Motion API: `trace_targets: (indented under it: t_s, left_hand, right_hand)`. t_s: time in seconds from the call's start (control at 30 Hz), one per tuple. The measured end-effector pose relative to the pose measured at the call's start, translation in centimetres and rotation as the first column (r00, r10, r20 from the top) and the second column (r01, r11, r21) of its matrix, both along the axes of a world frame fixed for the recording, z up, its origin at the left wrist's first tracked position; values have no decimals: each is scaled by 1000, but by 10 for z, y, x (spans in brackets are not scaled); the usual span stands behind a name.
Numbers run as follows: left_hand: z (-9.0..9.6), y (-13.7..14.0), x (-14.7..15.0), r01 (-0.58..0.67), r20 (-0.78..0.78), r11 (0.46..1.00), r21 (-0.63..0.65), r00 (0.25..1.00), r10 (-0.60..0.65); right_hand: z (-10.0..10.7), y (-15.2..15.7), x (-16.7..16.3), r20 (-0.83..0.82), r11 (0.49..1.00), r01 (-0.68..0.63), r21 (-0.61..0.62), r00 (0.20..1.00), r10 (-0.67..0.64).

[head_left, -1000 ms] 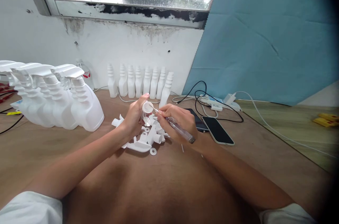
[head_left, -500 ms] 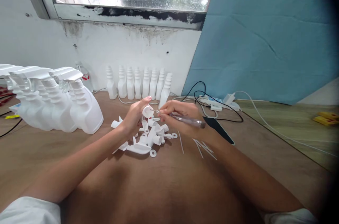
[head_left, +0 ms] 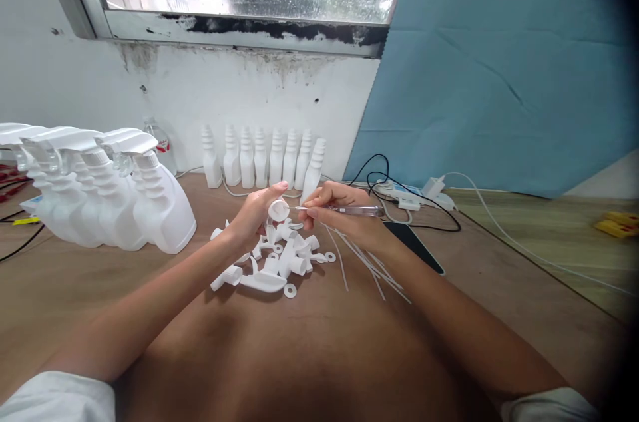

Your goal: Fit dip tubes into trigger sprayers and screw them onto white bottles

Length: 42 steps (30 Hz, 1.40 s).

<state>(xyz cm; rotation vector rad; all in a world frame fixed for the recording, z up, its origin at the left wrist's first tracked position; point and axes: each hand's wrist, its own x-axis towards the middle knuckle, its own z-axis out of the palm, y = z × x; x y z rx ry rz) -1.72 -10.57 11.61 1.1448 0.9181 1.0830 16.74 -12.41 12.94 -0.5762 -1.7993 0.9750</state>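
My left hand is closed around a white plastic spray nozzle part, whose round open end, like a cap, faces me. A screwdriver with a clear handle lies in the grip of my right hand. Its thin metal shaft points left, with the tip at the round opening. Under my hands sits a pile of loose white sprayer parts, among them trigger pieces and short tubes. A small white washer lies at the pile's front. Several thin white tubes rest beneath my right forearm.
Assembled white spray bottles stand at the left. Along the wall is a row of white bottles without heads. A dark phone, a power strip and cables lie right. Yellow-handled objects are at the far right.
My right hand has turned, so the screwdriver now lies nearly level instead of sloping down to the right. Its tip stays at the white part, and my left hand has hardly moved.
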Motion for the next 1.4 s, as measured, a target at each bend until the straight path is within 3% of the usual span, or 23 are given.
trace_targets:
  t_s: [0.13, 0.33, 0.53, 0.67, 0.9, 1.23, 1.4]
  left_hand:
    - [-2, 5, -2, 12, -58, 999, 36, 998, -10]
    - [-5, 10, -3, 20, -43, 1000, 22, 999, -20]
    - [-9, 16, -5, 3, -76, 999, 51, 997, 1]
    - [-16, 24, -6, -65, -167, 993, 100, 983, 81]
    - [-29, 36, -9, -96, -278, 979, 178, 950, 144]
    - [-35, 40, -13, -123, -353, 951, 285, 909, 223]
    - [-36, 40, -15, -114, -418, 924, 365, 867, 273]
  right_hand:
    - [-8, 10, 1, -42, 996, -75, -53, 997, 72]
    - [-21, 23, 0, -190, 950, -196, -242, 970, 152]
    - [-27, 28, -2, -252, 921, -229, -316, 956, 151]
    - [-25, 27, -3, -239, 921, -203, -333, 963, 125]
    - [-30, 28, -4, -199, 934, -178, -310, 973, 120]
    - [-20, 21, -3, 109, 985, 62, -161, 993, -45]
    - [-19, 20, -2, 126, 987, 92, -134, 989, -75]
